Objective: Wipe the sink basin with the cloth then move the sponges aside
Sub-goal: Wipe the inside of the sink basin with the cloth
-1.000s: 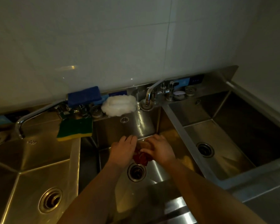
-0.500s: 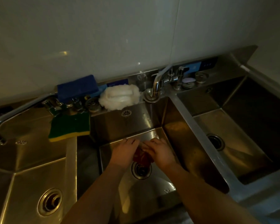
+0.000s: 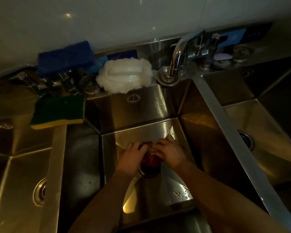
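Note:
A dark red cloth (image 3: 150,160) is bunched between my two hands low in the middle steel sink basin (image 3: 141,111), just above its drain (image 3: 149,172). My left hand (image 3: 132,157) and my right hand (image 3: 170,153) both grip the cloth, fingertips meeting over it. A green and yellow sponge (image 3: 58,111) lies on the ledge between the left and middle basins. A blue sponge (image 3: 65,58) rests against the back wall. A white fluffy scrubber (image 3: 124,75) sits on the back ledge above the middle basin.
A chrome faucet (image 3: 176,59) rises at the back right of the middle basin. A left basin (image 3: 15,174) and a right basin (image 3: 259,135) flank it, each with a drain. Small metal fittings and a soap dish line the back ledge.
The view has moved closer and lower over the middle basin. Both hands stay together on the red cloth above the drain, with little shift in place.

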`<act>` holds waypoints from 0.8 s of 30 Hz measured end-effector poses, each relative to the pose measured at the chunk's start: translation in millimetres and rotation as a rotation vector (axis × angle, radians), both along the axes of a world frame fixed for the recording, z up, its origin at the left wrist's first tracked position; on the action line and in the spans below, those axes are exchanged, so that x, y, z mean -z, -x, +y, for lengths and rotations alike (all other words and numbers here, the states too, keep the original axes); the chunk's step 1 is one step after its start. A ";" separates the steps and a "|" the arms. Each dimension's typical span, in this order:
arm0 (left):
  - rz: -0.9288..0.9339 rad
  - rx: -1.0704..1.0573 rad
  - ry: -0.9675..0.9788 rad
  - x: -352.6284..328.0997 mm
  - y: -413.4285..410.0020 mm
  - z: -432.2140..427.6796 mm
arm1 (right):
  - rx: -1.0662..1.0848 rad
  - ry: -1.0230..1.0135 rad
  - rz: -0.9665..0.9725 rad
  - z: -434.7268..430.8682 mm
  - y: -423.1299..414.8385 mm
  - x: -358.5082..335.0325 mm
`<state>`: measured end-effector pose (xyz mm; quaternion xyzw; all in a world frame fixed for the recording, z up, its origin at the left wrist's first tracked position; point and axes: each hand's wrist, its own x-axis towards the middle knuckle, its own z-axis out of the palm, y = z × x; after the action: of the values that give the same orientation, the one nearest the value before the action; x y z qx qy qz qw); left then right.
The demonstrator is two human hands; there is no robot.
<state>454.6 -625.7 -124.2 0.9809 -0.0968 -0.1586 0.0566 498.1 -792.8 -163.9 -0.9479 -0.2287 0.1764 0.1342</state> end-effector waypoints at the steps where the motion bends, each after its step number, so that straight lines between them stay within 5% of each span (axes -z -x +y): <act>1: 0.009 -0.009 -0.001 4.5 0.1 -0.5 | -0.016 0.010 0.007 0.2 -1.2 3.5; 10: 0.121 -0.011 -0.046 46.2 10.7 -7.3 | -0.112 0.052 0.102 -0.3 2.0 41.9; 19: 0.437 0.025 -0.046 87.5 32.2 4.5 | -0.088 0.085 0.187 -0.5 2.9 70.5; 24: 0.389 0.055 -0.098 101.5 35.4 9.0 | -0.192 0.104 0.210 -0.6 4.8 77.6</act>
<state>419.3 -616.7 -225.7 0.9303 -0.1027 -0.3513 0.0221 493.3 -793.3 -241.5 -0.9037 -0.2935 0.2982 0.0906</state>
